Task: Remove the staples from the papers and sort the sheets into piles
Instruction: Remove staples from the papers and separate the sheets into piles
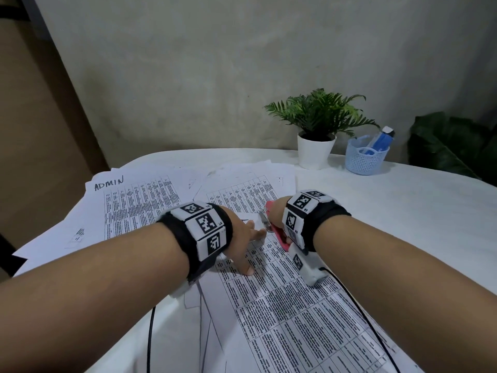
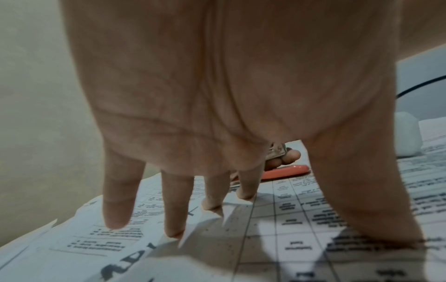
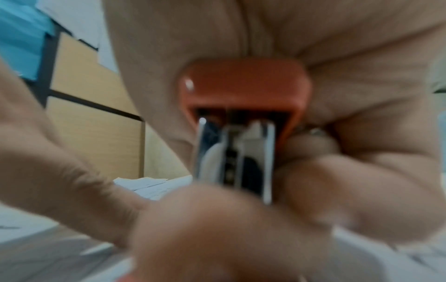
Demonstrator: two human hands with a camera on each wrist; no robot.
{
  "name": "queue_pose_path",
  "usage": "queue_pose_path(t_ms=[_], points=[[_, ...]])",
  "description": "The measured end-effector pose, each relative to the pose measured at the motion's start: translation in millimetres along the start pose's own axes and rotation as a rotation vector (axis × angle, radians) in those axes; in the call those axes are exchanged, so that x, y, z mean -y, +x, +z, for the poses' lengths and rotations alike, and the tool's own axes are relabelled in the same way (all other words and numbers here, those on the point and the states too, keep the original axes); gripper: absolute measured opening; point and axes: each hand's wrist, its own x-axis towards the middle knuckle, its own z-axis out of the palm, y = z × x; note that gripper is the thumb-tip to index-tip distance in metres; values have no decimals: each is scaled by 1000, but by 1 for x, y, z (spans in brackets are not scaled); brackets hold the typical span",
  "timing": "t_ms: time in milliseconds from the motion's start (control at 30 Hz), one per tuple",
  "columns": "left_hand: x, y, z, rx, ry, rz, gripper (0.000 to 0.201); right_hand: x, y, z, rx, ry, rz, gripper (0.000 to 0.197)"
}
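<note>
Printed table sheets (image 1: 282, 300) lie in front of me on a white table (image 1: 390, 211). My left hand (image 1: 247, 243) presses flat on the sheets (image 2: 284, 219), its fingers (image 2: 176, 206) spread and straight. My right hand (image 1: 277, 211) grips a red stapler with metal jaws (image 1: 271, 224), its metal tip down at the top corner of the sheets, just beyond my left fingertips. The stapler (image 2: 284, 171) shows between my left fingers in the left wrist view. In the right wrist view the stapler (image 3: 243, 106) fills the middle, held in my curled right fingers (image 3: 325, 190). The staple itself is hidden.
More sheets lie spread behind, one marked "ADMIN" (image 1: 109, 183) at the left. A potted plant (image 1: 317, 130) and a blue basket (image 1: 367, 157) with stationery stand at the back right. Black cables (image 1: 150, 340) trail from both wrists. The table's left edge is close to the papers.
</note>
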Motion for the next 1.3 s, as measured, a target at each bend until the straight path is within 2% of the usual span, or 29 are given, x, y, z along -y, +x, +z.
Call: queue_pose_path(t_ms=[100,167,200,300,400,533,667,833,900,967,1100,1200,1300], points=[[2,-4,2,-32,-57,18,94,-9,31,12,86,-106,-43,48],[5,-9,5,-59,-99,36,87,-16,43,21,45,-43,-13,38],[8,-11,10,-69,-102,34,84,-15,30,19,23,1,2,30],[24,-17,27,-83,-41,-50,82,-11,-9,13,-50,118,31,22],[32,-24,40,-83,-59,-75,77,-12,-19,20,-103,264,54,35],[26,-35,41,-126,-124,-46,77,1,-29,22,-75,308,12,36],[25,-36,36,-135,-174,-45,79,14,-35,18,-44,202,-65,30],[21,-35,36,-156,-154,-66,71,25,-37,11,-17,13,-112,17],[19,-33,36,-182,-145,-77,70,29,-38,7,-23,-17,-150,29],[18,-31,35,-152,-119,-86,74,32,-36,5,-20,-27,-140,36],[16,-28,33,-95,-38,-103,80,28,-33,9,-30,20,-101,27],[14,-28,32,-118,2,-87,76,20,-34,11,-112,54,-61,32],[14,-29,28,-78,5,-80,75,20,-33,11,-83,20,-59,30]])
